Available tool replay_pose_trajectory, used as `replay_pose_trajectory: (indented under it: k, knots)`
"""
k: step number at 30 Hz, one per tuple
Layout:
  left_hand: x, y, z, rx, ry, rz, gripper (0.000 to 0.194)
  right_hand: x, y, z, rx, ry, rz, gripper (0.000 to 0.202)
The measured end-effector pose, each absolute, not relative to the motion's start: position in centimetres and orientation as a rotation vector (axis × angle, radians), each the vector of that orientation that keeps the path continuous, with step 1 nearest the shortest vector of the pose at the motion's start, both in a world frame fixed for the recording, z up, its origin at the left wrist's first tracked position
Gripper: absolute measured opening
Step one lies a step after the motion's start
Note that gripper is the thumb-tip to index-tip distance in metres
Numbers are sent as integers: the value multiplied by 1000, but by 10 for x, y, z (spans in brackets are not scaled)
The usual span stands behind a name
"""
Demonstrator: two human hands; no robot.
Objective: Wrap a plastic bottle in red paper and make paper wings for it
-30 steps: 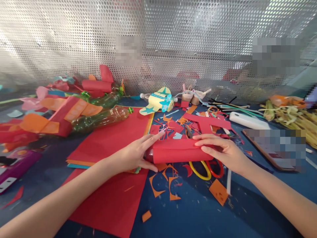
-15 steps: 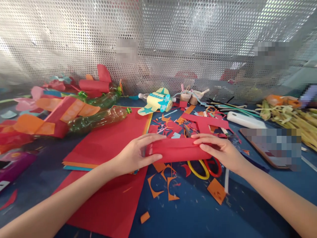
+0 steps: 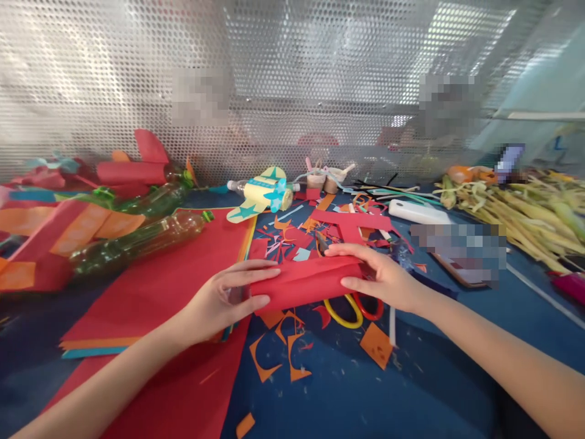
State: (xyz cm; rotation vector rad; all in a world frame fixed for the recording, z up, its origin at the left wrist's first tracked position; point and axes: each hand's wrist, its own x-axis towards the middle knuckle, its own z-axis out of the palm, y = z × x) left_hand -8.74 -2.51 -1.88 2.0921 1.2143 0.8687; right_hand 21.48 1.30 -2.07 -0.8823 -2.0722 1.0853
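**Red roll held at both ends, mid-table**

Red roll lies crosswise between the hands, left end lower, right end tipped slightly up and away. It sits just above the blue table, over orange scraps.

Left hand: fingers curled round the left end, index laid along the top edge, thumb pressed under. Closed on the roll, not flat.

Right hand: fingers spread over the right end, thumb on the near side. Grip looser, half closed, touching the roll along top and front.

Scissors, yellow and red loops, lie directly under the roll's right half, partly hidden by it and the right hand.

Edges and room:
- Left: stack of red sheets runs up to the left hand; its near corner touches the wrist area. Beyond it, green bottles with red and orange paper wings.
- Far side: red cross-shaped cutout and loose trimmings close behind the roll; yellow bottle plane farther back; perforated metal screen closes the table's far edge.
- Right: white bar and pile of green stalks, well apart from the right hand.
- Near side: bare blue table between the forearms, only a few orange bits. Most open room is here.
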Motion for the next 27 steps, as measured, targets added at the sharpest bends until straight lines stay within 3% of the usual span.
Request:
replay_pose_trajectory:
  k: [11,18,23,27]
  knots:
    - [-84,-26,-6,1692,1362,915,21,215,8,-18,-745,-1880,1315,64]
    - [-79,-27,4,1323,1395,843,27,212,-12,-9,-830,-1828,1079,79]
    - [-77,-28,5,1284,1386,817,31,211,-20,-7,-895,-1863,979,77]
    - [-82,-21,4,1620,1473,736,26,219,-7,-1,-1037,-2037,977,66]
